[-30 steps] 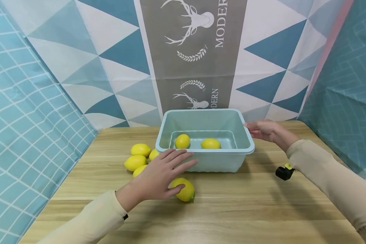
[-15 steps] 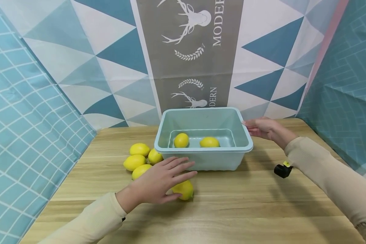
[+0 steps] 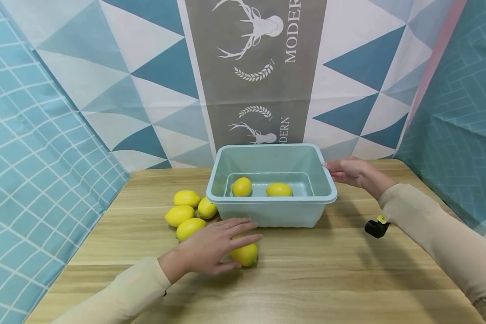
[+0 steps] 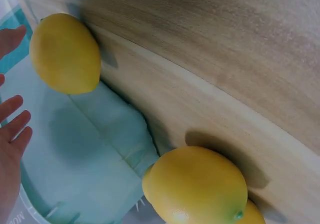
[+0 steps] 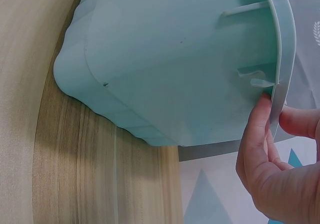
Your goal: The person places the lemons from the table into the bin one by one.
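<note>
A pale blue-green plastic bin (image 3: pixel 275 211) stands at the back of the wooden table, with two lemons on its floor, one lemon (image 3: pixel 241 186) left and another lemon (image 3: pixel 279 189) right. My right hand (image 3: pixel 354 173) pinches the bin's right rim between thumb and fingers, plain in the right wrist view (image 5: pixel 280 169). In front of the bin my left hand (image 3: pixel 210 247) reaches over a single lemon (image 3: pixel 245 254), its fingers extended and spread. That lemon (image 4: pixel 65 53) shows beside the fingertips (image 4: pixel 22 139) in the left wrist view, with a gap between them.
Left of the bin lie several more lemons (image 3: pixel 180 216) in a cluster. A small black object (image 3: pixel 376 228) with a yellow-green tag appears under the right sleeve. Patterned cloth (image 3: pixel 259 81) hangs behind the table (image 3: pixel 308 283) and at both sides.
My left hand has lowered slightly toward the table, close around the single lemon. The right hand stays on the bin's rim, and the bin has kept its place.
</note>
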The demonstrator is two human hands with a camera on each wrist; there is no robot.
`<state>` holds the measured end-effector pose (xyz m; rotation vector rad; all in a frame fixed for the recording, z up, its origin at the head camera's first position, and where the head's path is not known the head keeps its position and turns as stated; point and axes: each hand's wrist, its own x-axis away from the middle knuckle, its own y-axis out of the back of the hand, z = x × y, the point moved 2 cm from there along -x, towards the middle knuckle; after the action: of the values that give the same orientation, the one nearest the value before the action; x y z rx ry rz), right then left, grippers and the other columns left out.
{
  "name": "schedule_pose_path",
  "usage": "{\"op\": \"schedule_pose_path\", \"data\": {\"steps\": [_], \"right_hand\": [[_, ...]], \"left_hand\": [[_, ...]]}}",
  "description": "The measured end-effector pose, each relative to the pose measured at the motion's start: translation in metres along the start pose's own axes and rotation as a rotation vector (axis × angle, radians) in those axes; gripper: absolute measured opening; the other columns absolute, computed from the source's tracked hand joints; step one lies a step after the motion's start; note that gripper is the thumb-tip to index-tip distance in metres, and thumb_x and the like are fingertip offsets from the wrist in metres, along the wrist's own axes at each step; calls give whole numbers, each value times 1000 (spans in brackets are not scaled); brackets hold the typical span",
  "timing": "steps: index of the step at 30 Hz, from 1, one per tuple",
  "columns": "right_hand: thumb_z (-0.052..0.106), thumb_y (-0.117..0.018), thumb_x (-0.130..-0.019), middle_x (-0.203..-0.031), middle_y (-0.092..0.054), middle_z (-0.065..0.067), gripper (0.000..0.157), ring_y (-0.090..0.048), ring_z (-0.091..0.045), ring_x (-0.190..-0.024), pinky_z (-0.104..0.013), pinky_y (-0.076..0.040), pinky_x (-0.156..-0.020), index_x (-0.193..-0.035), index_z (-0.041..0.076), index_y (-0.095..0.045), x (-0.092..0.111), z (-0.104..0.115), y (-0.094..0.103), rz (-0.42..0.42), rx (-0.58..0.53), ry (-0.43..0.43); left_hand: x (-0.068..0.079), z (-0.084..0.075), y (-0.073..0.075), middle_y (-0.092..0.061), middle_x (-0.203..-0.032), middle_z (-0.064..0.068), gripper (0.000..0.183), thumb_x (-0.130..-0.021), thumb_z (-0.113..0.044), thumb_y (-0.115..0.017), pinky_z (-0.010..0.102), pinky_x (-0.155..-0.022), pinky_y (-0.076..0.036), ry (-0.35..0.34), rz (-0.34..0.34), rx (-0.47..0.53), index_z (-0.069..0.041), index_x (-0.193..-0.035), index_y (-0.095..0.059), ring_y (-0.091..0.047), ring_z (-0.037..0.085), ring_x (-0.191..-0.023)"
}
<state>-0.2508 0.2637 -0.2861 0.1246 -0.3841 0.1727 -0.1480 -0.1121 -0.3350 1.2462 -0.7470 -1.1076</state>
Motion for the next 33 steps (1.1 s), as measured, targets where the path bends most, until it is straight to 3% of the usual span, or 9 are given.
{"op": "schedule_pose_path", "data": {"steps": [7,15,24,33], "right_hand": [[17,-56,-96,-84,-64,9,28,-63,-2,-79,-17,-56,-78,-118,2,-48,0,-1,0,0,12,5],[18,-57,-95,-83,-63,9,19,-63,-3,-79,-18,-56,-77,-109,5,-53,1,-1,1,0,12,12],[20,-59,-95,-83,-64,10,29,-63,-2,-79,-17,-56,-77,-116,3,-50,0,-1,0,-4,29,12],[18,-59,-94,-82,-64,9,13,-63,-3,-78,-18,-56,-76,-103,9,-56,-2,-2,1,-5,7,6]], "left_hand": [[-3,-1,-3,-51,-143,0,70,-83,-38,-67,37,-110,-41,27,29,-1,-27,-146,-38,-48,19,-131],[-6,-2,-3,-57,-129,-2,67,-79,-44,-67,34,-106,-44,53,25,-14,-27,-141,-45,-53,17,-119],[-5,0,-5,-57,-124,-2,61,-79,-44,-66,36,-101,-48,113,42,32,-26,-135,-50,-54,16,-115],[-9,-1,-7,-55,-116,-3,61,-76,-45,-67,33,-89,-50,125,29,21,-27,-132,-51,-52,16,-106]]}}
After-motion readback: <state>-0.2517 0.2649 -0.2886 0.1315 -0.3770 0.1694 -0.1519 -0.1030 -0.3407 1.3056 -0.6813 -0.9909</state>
